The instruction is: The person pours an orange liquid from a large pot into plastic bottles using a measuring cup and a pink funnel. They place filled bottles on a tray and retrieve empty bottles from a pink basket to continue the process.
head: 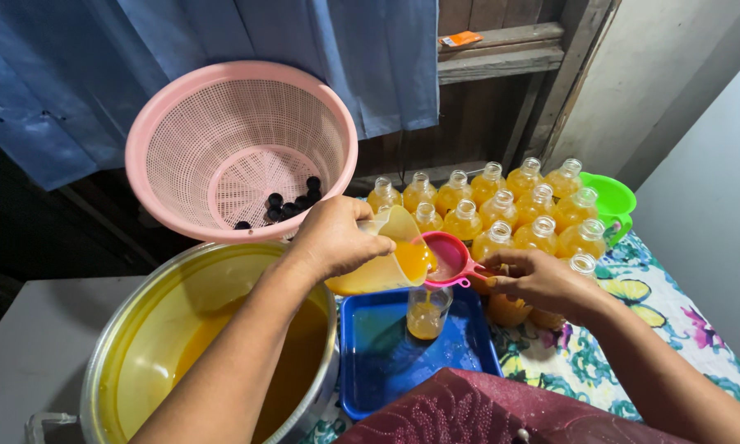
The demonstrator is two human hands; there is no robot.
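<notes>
Centre frame: left hand (333,238) is closed around one tilted jug (384,265) of orange liquid. Right hand (534,279) pinches the handle of one pink funnel (446,259) over one part-filled bottle (427,312), standing in one blue tray (370,362). About fourteen filled bottles (501,210) cluster upper right.

The left hand (330,238) tips a clear jug (382,267) of orange juice into a pink funnel (447,259). The right hand (534,279) holds the funnel by its handle, right over a small bottle (427,312). The bottle stands upright in a blue tray (378,362) and is partly full. A big metal pot (140,345) of juice sits just beside the tray. Behind it leans a pink basket (222,140) with black caps (292,201) inside. Many full bottles (501,210) stand close together, near a green bowl (612,197).
</notes>
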